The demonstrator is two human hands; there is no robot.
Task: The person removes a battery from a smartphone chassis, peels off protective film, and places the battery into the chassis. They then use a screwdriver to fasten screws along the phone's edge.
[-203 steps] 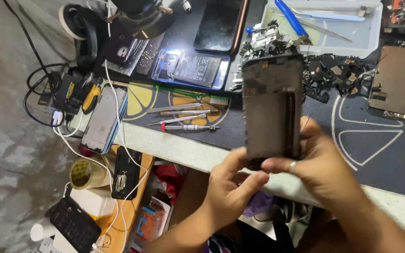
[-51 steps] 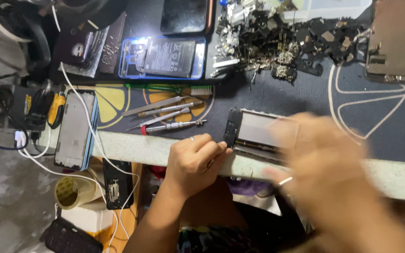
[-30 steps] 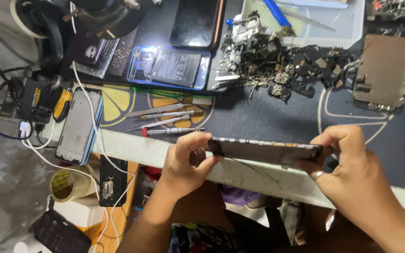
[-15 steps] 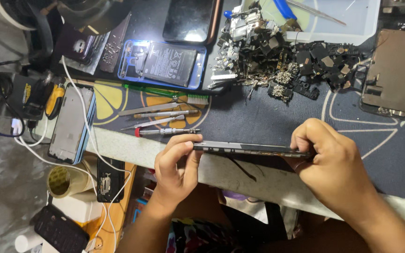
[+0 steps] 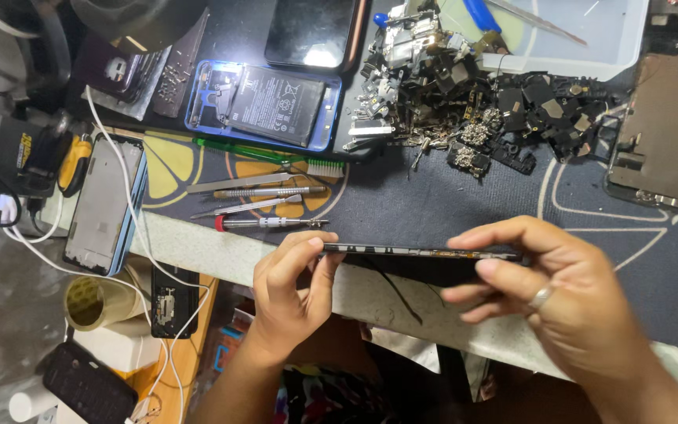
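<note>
between two hands (image 5: 292,286) (image 5: 559,298): one phone panel (image 5: 421,253)

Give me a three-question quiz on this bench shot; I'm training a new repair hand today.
1. True or false: both hands hold the thin phone panel edge-on.
2. Which hand wears a ring: left hand or right hand?
3. What lies nearest beyond the left hand: A) red-tipped screwdriver, B) roll of tape, C) white tray?

Key: 1 true; 2 right hand; 3 A.
</note>
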